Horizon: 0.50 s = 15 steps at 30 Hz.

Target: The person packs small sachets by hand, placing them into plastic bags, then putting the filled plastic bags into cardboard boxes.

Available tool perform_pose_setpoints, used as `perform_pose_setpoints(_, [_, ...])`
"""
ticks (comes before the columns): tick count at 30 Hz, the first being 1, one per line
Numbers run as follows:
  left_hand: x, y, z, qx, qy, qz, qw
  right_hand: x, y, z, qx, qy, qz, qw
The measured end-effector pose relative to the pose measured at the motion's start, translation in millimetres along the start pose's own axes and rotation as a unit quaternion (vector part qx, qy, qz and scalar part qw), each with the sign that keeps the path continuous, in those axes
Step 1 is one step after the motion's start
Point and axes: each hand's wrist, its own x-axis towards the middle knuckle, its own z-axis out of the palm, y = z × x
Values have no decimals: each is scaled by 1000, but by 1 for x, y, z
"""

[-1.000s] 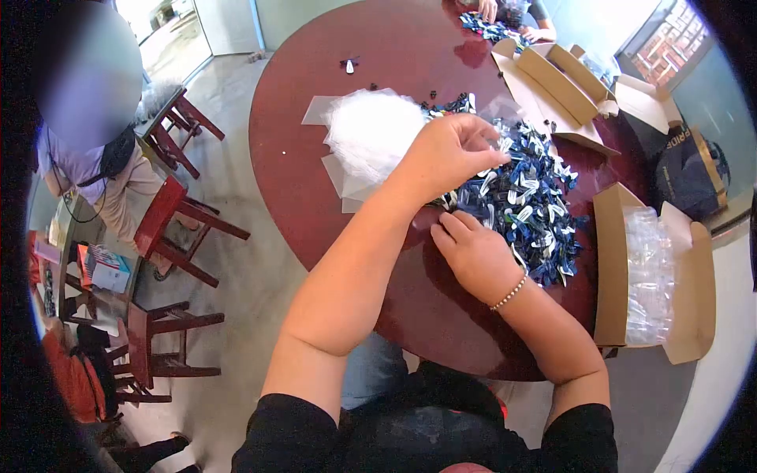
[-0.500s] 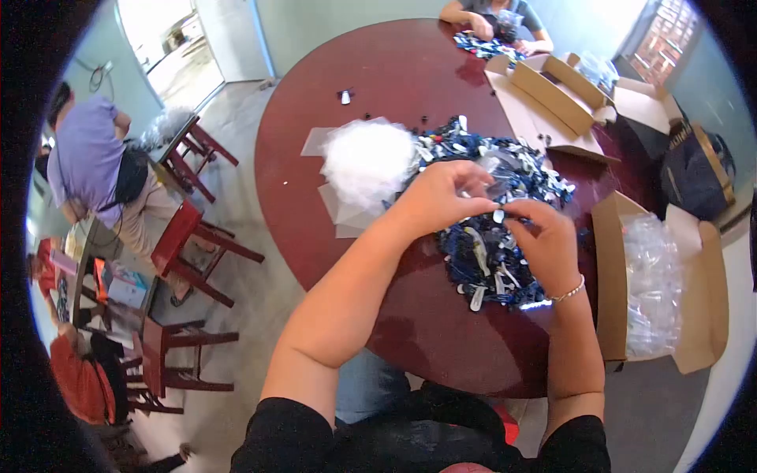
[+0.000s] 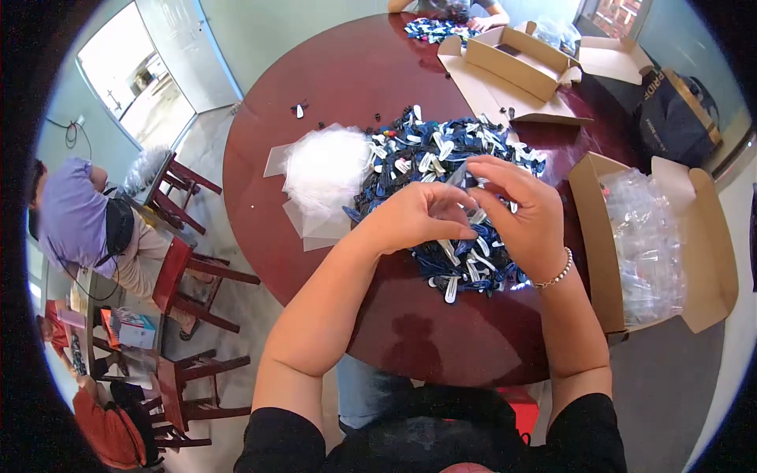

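Over a pile of dark blue, black and white hair clips (image 3: 441,146) on the dark red table (image 3: 315,83), both hands are close together. My left hand (image 3: 422,214) has its thumb and fingers curved round a small clear plastic bag (image 3: 460,180). The fingers of my right hand (image 3: 520,206), with a bracelet at the wrist, pinch at the bag's upper edge; any small item between them is too hidden to name. Left of the pile lies a stack of clear bags (image 3: 323,169).
An open carton of filled clear bags (image 3: 643,252) stands at the right. Flattened and open cardboard boxes (image 3: 516,67) lie at the back. Across the table, a person's hand (image 3: 485,22) is by another clip pile. People sit near red stools (image 3: 177,276) at left.
The view has shifted, so the table sits further left. My right hand has risen from beside the left fingertips to the bag's top, and the bag is now held between both hands.
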Motion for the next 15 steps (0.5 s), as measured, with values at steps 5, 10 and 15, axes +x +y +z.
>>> perform_pose_setpoints(5, [-2,7,0,-20,25,-46,998,1,2,-1,-46,22,-67,996])
perform_pose_setpoints(10, [-5,12,-13,0,80,-13,997,-2,8,-11,-77,-6,56,995])
perform_pose_setpoints(15, [-6,14,-19,-15,153,-7,988,-17,10,-19,-177,-251,110,945])
